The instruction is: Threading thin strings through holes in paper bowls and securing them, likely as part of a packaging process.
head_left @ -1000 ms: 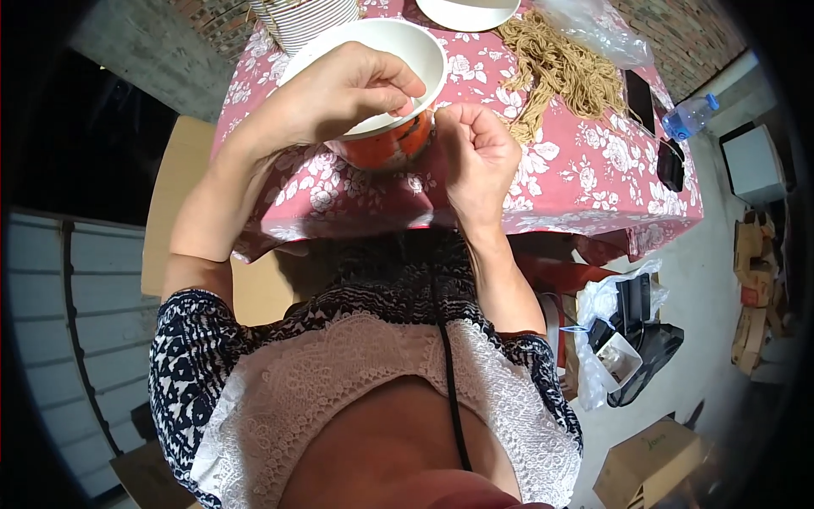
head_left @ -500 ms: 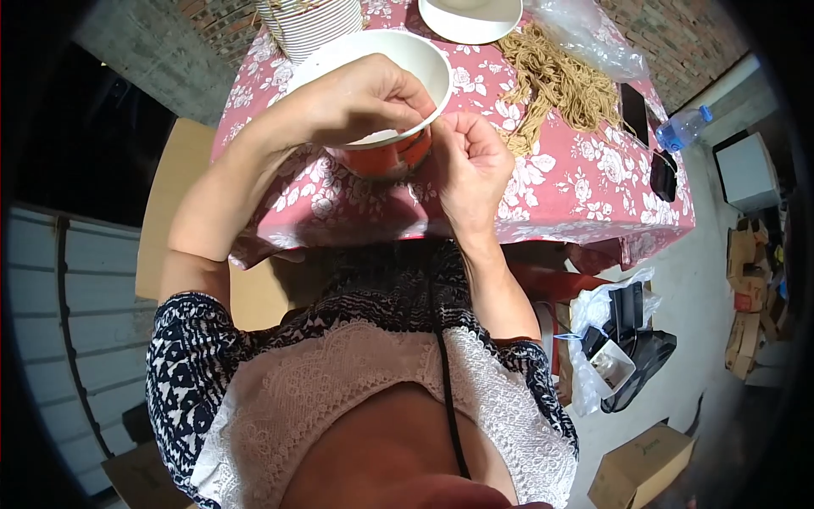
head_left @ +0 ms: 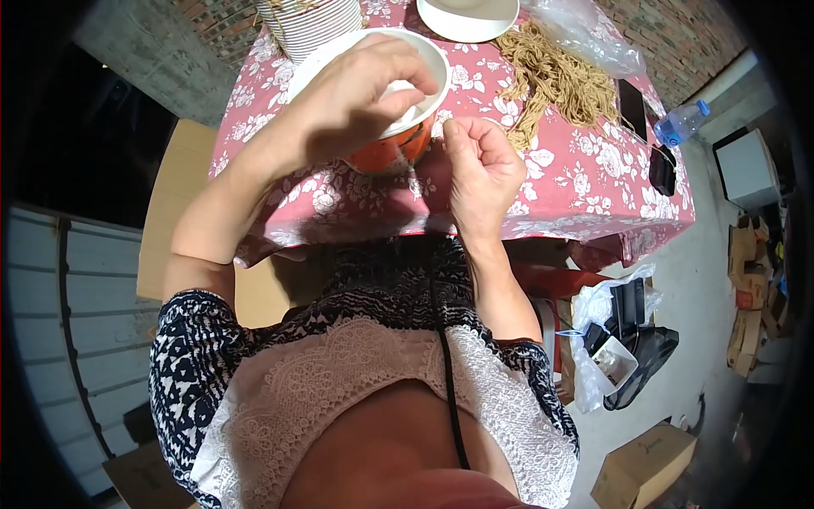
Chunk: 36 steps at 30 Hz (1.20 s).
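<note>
A white bowl point(head_left: 433, 53) stands near the table's front, above or set into an orange-red, dark-marked base point(head_left: 386, 158); how the two join is hidden. Over the bowl, my left hand point(head_left: 360, 89) hovers with curved fingers and thumb apart, and nothing shows between them. Just right of the rim, my right hand point(head_left: 486, 170) is closed, thumb tip pressed to the index finger. Anything in that pinch is too small to make out. Tan yarn or cord point(head_left: 564, 85) lies in a loose tangle beyond my right hand.
A stack of white-edged pieces point(head_left: 318, 25) rises at back left, a white dish point(head_left: 468, 24) behind the bowl. Clear plastic point(head_left: 593, 42), a phone point(head_left: 632, 109), a black device point(head_left: 662, 172) and a water bottle point(head_left: 681, 125) line the right. The cloth point(head_left: 585, 182) is pink-flowered.
My left hand has lifted off the bowl's rim and its fingers have spread. My right hand has drawn slightly right and down, away from the rim, still pinched.
</note>
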Each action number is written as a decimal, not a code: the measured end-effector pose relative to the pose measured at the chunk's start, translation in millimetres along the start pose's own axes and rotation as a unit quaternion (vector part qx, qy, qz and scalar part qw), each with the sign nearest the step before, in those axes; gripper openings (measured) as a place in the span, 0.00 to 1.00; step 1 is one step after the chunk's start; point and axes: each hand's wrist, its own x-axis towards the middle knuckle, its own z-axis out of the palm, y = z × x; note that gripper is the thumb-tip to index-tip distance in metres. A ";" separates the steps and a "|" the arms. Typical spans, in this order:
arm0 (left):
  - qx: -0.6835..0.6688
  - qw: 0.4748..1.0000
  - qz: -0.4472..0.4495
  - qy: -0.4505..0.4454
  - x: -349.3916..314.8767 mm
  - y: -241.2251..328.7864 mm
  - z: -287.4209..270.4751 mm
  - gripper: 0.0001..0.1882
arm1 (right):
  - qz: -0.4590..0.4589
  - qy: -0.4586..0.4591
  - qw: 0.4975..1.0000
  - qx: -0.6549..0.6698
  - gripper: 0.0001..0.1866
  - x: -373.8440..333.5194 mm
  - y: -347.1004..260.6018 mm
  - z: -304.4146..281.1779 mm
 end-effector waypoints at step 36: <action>-0.174 0.972 -0.146 -0.057 3.9 -13.9 0.9 0.13 | 0.086 -0.029 0.994 0.059 0.04 6.8 -0.4 -4.0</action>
